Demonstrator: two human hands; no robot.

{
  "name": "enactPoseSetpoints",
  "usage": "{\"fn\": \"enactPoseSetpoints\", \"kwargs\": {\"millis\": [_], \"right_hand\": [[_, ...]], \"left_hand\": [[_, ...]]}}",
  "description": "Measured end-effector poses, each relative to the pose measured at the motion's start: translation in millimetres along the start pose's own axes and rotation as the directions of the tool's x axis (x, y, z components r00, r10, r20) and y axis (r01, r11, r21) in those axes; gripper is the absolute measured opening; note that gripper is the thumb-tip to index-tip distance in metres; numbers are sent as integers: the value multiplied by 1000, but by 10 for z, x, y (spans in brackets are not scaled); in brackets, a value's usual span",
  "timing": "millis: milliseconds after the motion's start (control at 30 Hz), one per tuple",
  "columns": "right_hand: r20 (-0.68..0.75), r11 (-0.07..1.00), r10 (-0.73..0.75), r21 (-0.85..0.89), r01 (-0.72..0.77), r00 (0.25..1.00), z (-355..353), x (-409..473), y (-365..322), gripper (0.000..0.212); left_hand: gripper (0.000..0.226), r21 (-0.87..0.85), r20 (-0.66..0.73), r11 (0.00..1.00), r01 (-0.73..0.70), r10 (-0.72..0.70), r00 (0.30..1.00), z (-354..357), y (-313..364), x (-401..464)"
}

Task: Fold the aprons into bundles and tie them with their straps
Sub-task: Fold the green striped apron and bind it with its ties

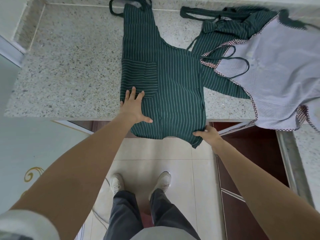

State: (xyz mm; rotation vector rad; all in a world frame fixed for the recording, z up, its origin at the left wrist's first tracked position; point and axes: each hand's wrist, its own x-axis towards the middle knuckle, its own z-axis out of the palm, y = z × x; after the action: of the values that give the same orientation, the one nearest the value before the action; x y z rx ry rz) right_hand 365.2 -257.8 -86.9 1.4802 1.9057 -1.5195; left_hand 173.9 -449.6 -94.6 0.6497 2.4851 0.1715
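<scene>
Nearest, at the counter's front edge: right hand (208, 135) pinching the lower right corner of the green striped apron (166, 94) where the hem hangs over the edge; thumb on top of the cloth, fingertips tucked under and out of sight. A little further in: left hand (134, 106) laid flat on the apron's left side, fingers spread wide and straight, thumb stretched out toward the hem, pressing the cloth down on the speckled stone counter (69, 75). Spread lengthwise away from the body, bib at the far end, pocket with crosswise stripes just beyond the left fingertips. At the far end, dark neck strap (116, 7) looped, partly cut off by the top of the picture. To the right, a second green striped apron (230, 32) lying crumpled, half buried under a pale lilac apron (277, 66) with checked trim; straps tangled there, hard to follow. Lilac cloth blurred at the far right edge, draped over the counter front.
</scene>
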Motion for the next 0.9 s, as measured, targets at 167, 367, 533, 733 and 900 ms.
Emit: {"fn": "enactPoseSetpoints", "kwargs": {"millis": [167, 367, 533, 733, 900], "right_hand": [[198, 965, 95, 223, -139, 976, -38, -56, -37, 31], [364, 766, -35, 608, -209, 931, -40, -183, -284, 26], [395, 483, -116, 824, -295, 911, -96, -308, -493, 19], [447, 390, -267, 860, -329, 854, -166, -605, -855, 29], [463, 395, -267, 852, -342, 845, -162, -745, -1155, 25]], "left_hand": [[102, -6, -253, 990, -144, 138, 958, 87, 97, -279], [105, 172, -291, 815, -553, 578, 762, 406, 476, -834], [99, 228, -379, 904, -362, 425, 822, 472, 564, -903], [86, -101, -478, 964, -245, 169, 862, -42, 860, -972], [36, -108, -481, 984, -145, 76, 873, -571, 899, -962]]}}
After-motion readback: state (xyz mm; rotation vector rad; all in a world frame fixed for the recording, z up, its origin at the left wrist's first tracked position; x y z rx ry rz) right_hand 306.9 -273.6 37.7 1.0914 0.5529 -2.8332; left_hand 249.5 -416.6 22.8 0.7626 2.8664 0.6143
